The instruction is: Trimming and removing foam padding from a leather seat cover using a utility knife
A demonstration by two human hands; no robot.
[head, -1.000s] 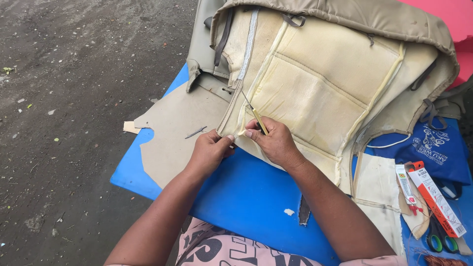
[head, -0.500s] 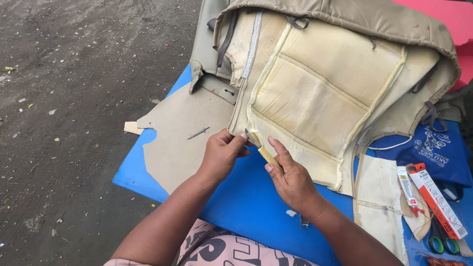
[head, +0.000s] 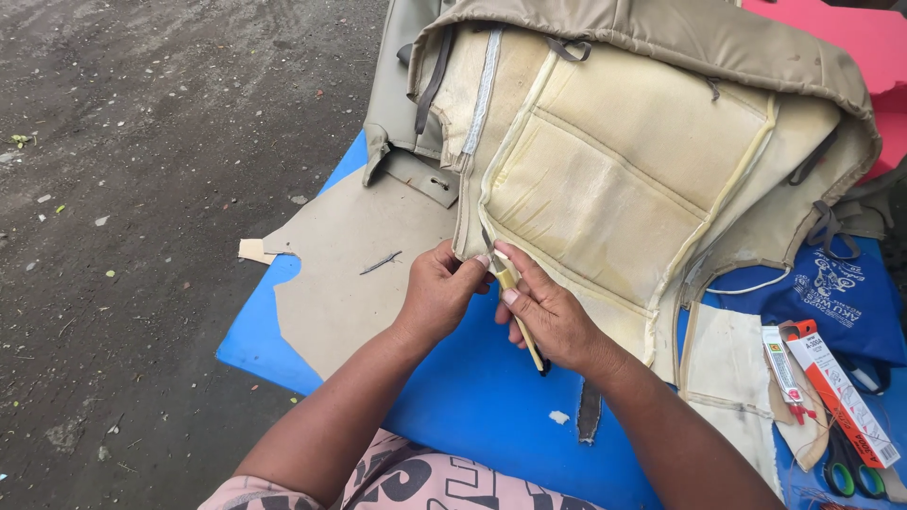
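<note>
A beige seat cover (head: 614, 179), turned inside out with its yellowish foam backing up, lies on a blue table (head: 472, 406). My left hand (head: 439, 293) pinches the cover's lower left corner edge. My right hand (head: 548, 316) holds a slim yellow-handled tool (head: 518, 316) with a dark tip, its upper end at the same corner seam. The two hands almost touch at the fingertips.
A flat beige cut-out sheet (head: 350, 264) with a small dark metal piece (head: 380, 263) lies left of the hands. At the right are a blue bag (head: 831, 293), an orange and white box (head: 841, 392), a glue tube (head: 782, 364) and green-handled scissors (head: 846, 472). Grey dirt ground (head: 142, 189) lies beyond the left edge.
Both hands have drawn together at the cover's lower left corner. My right hand has turned the yellow tool upright against the seam.
</note>
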